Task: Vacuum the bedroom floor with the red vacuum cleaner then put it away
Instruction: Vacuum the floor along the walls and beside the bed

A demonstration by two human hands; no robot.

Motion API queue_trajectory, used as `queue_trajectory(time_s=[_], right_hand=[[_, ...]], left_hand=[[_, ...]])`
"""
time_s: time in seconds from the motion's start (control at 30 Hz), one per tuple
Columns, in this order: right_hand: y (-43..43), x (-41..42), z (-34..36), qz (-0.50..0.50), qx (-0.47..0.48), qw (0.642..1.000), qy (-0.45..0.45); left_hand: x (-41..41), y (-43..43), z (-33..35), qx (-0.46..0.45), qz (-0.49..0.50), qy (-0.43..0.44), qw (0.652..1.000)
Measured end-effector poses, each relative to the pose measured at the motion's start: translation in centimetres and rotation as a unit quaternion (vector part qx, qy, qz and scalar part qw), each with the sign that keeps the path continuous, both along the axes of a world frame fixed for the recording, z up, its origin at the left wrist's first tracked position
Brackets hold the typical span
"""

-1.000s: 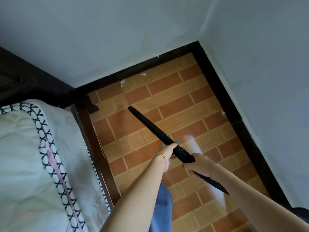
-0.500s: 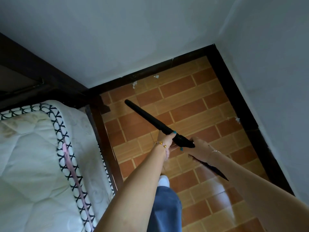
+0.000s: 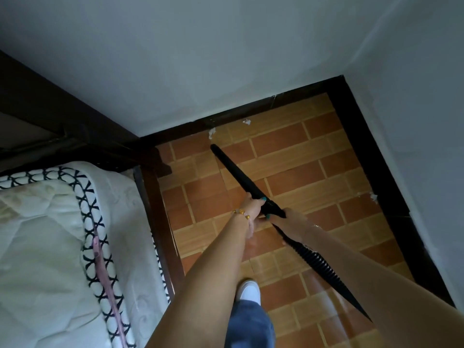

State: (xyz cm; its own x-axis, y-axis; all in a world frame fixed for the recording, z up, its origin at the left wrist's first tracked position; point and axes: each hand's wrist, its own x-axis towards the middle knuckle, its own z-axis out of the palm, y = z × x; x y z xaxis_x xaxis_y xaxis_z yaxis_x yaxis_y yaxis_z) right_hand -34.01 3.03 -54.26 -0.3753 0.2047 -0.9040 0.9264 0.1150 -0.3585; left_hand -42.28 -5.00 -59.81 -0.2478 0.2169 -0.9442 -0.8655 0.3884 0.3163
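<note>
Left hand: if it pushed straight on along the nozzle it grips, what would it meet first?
Led by the black nozzle, the left hand would probably reach the white scrap on the tiled floor, then the dark skirting board right behind it; depth is hard to judge.

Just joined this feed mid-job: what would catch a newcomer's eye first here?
The black vacuum wand cuts diagonally across the orange tiled floor, gripped by the left hand and the right hand behind it. Its tip points at a white scrap by the dark skirting in the corner. A quilted white mattress fills the lower left.
</note>
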Motion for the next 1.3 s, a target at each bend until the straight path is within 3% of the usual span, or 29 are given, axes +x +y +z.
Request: queue_trajectory(time_s=[0.23,0.63,1.0,1.17,1.3], right_hand=[[0.6,-2.6,-2.6,-0.011,-0.016,1.000,-0.004],[2.4,-2.9,-3.6,-0.117,-0.061,0.991,-0.015],[6.6,-0.3,-2.7,-0.158,-0.025,0.987,0.000],[6.9,1.4,-2.8,-0.133,-0.001,0.991,-0.013],[6.8,3.7,-2.1,-0.188,-0.058,0.980,-0.026]], left_hand=[[-2.2,0.9,-2.3,-0.017,0.021,0.006,1.000],[-3.3,3.4,-5.0,-0.032,-0.035,0.026,0.999],[-1.6,9.6,-4.1,-0.025,-0.158,0.038,0.986],[0.1,10.3,-4.0,-0.023,-0.202,0.047,0.978],[2.2,10.3,-3.6,-0.020,-0.227,0.038,0.973]])
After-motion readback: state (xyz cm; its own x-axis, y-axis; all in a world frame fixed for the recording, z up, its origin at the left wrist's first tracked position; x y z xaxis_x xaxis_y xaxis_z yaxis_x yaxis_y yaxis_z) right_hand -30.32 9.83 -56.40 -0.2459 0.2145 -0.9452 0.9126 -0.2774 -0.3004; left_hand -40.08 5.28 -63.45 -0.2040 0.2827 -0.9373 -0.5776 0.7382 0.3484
